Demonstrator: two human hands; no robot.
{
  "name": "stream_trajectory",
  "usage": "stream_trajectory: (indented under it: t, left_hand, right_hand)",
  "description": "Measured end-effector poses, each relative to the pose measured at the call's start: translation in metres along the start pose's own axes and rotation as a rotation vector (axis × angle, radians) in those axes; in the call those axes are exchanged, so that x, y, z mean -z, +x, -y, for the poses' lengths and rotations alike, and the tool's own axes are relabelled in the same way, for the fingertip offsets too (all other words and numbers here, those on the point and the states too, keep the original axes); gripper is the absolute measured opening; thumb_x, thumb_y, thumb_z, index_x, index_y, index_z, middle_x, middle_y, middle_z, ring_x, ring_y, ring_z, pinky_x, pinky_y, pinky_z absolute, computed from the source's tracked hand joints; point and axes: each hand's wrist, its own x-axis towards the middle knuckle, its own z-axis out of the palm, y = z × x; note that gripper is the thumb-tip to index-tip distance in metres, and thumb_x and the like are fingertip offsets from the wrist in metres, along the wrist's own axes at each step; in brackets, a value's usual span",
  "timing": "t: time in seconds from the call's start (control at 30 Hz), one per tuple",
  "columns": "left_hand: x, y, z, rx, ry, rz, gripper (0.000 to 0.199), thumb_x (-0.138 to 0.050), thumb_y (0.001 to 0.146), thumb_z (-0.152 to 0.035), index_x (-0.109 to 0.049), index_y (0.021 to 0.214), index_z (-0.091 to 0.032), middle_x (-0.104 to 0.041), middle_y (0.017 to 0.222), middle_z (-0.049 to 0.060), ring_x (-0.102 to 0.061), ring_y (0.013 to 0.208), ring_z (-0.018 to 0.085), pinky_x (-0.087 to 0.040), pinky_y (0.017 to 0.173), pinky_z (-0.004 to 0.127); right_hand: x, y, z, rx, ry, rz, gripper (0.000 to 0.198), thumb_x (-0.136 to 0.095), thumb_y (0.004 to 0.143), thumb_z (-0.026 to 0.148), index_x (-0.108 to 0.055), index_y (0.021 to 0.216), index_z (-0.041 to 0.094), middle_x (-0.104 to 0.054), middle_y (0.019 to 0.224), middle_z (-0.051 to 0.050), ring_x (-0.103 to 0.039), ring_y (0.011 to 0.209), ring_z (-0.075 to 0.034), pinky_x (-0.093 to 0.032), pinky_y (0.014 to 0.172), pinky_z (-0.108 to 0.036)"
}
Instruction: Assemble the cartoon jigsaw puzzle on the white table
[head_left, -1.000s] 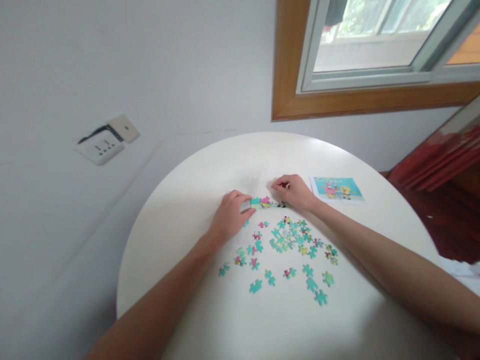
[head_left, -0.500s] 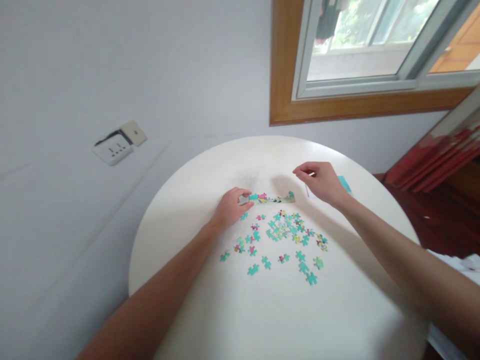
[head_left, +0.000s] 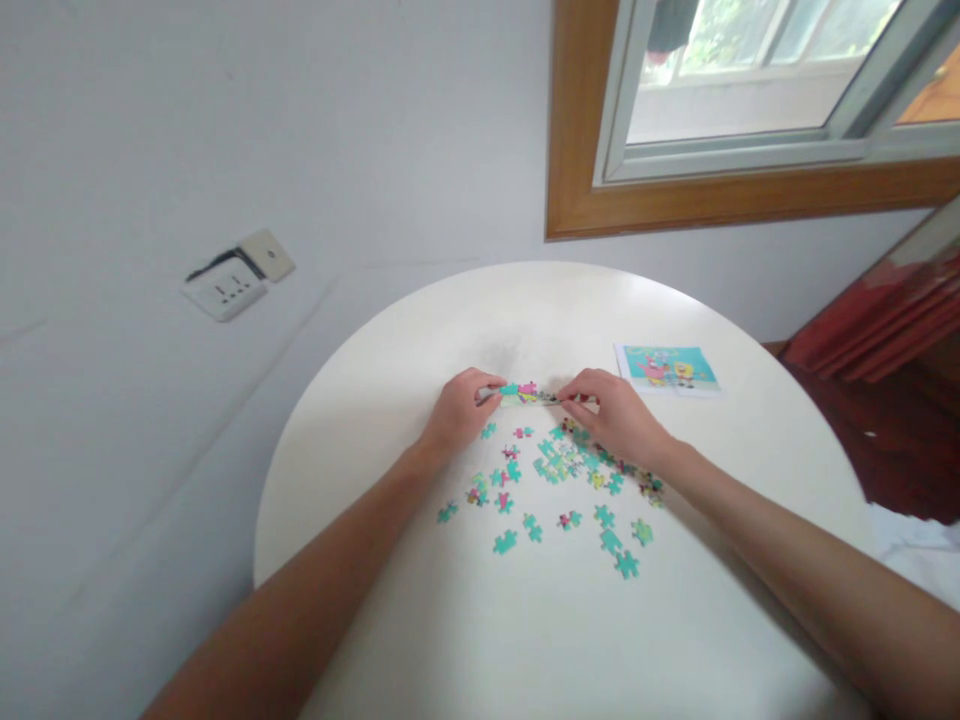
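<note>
A narrow strip of joined jigsaw puzzle pieces [head_left: 528, 391], turquoise, pink and pale green, lies between my hands. My left hand [head_left: 459, 412] grips its left end, thumb and fingers closed around it. At the other end, my right hand [head_left: 616, 412] has its thumb and fingers pinched on the strip and covers that part of it. Just below, loose jigsaw pieces [head_left: 553, 463] are spread in a heap, some partly hidden under my right hand and wrist.
The round white table [head_left: 420, 625] carries everything. A printed cartoon picture [head_left: 670, 370] lies beyond my right hand. A wall with a socket [head_left: 226, 287] stands to the left, a wood-framed window [head_left: 570, 205] behind, and a red curtain [head_left: 847, 310] at the right.
My right hand has come down and left from above the picture to the right end of the strip. The picture is now uncovered. My left hand stays on the strip's left end.
</note>
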Motion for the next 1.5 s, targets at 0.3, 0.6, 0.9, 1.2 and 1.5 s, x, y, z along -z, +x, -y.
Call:
stream_trajectory:
  t: [0.3,0.6,0.9,1.2,1.5]
  left_hand:
    - [-0.003,0.000,-0.004,-0.053,0.014,-0.019,0.021,-0.057,0.087,-0.016,-0.073,0.099,-0.020,-0.070,0.100,0.005,-0.064,0.097,0.020,-0.052,0.092,0.034]
    - [-0.004,-0.002,-0.007,-0.090,0.030,-0.023,0.023,-0.054,0.088,-0.013,-0.072,0.100,-0.020,-0.070,0.102,0.005,-0.063,0.100,0.020,-0.048,0.098,0.037]
    - [-0.002,-0.001,-0.008,-0.103,0.032,-0.033,0.021,-0.056,0.087,-0.011,-0.073,0.099,-0.017,-0.071,0.101,0.006,-0.063,0.098,0.021,-0.048,0.095,0.038]
    - [0.000,-0.002,-0.009,-0.163,0.065,0.002,0.025,-0.055,0.087,-0.007,-0.073,0.100,-0.019,-0.071,0.102,0.004,-0.060,0.098,0.021,-0.045,0.097,0.040]
    - [-0.002,-0.008,-0.017,-0.304,0.079,0.174,0.036,-0.048,0.098,-0.017,-0.067,0.126,-0.028,-0.062,0.136,-0.002,-0.048,0.105,0.023,-0.042,0.099,0.043]
  right_hand:
    - [-0.034,0.008,0.026,0.123,-0.118,0.208,0.008,-0.067,0.087,0.019,-0.066,0.080,0.020,-0.064,0.087,-0.006,-0.056,0.090,-0.022,-0.041,0.083,-0.034]
    - [-0.028,0.017,0.031,0.145,-0.078,0.307,0.017,-0.056,0.079,0.003,-0.056,0.073,0.019,-0.062,0.082,-0.006,-0.055,0.083,-0.020,-0.040,0.079,-0.031]
    - [-0.032,0.025,0.030,0.167,-0.084,0.402,0.018,-0.053,0.074,0.001,-0.058,0.075,0.019,-0.062,0.077,-0.004,-0.055,0.075,-0.016,-0.039,0.072,-0.029]
    - [-0.016,0.031,0.029,0.122,-0.034,0.413,0.016,-0.055,0.075,0.005,-0.063,0.079,0.018,-0.066,0.079,-0.004,-0.057,0.075,-0.015,-0.041,0.071,-0.028]
    - [-0.004,0.073,-0.028,-0.171,0.177,0.205,0.012,-0.059,0.076,0.013,-0.070,0.072,0.014,-0.068,0.065,-0.004,-0.057,0.060,-0.013,-0.045,0.062,-0.028]
